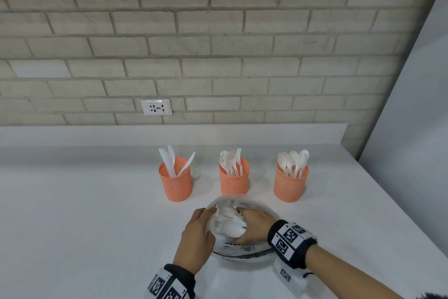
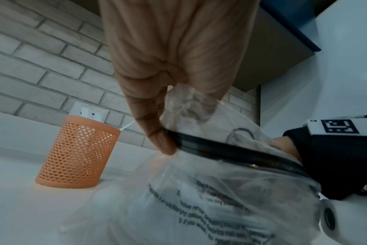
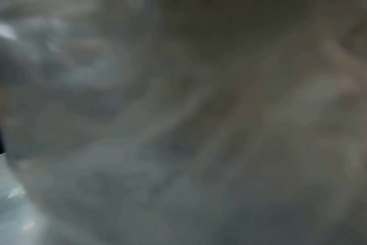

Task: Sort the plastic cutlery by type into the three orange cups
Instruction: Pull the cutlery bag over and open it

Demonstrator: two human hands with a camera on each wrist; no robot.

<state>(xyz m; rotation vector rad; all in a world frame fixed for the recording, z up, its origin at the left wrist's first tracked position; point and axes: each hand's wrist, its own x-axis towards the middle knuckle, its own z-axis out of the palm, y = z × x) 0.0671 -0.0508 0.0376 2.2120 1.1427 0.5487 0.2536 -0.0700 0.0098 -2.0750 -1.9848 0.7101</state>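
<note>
- Three orange cups stand in a row on the white desk before a brick wall; the left cup holds knives, the middle cup holds forks, the right cup holds spoons; the cups stand well apart from one another
- A clear plastic bag with a dark zip rim and black printed text lies on the desk just in front of the middle cup; its mouth is held wide
- The left hand grips the bag's left rim; in the left wrist view its fingers curl over the dark zip strip and pinch it
- The right hand reaches inside the bag, fingers bent around white cutlery still in there; whether it truly grips a piece, I cannot tell, since the plastic blurs the view
- The right wrist view shows only grey, blurred plastic film
- Both wrists wear black bands with black-and-white square markers
- A white wall socket sits on the brick wall above the desk's rear edge, behind and left of the left cup
</note>
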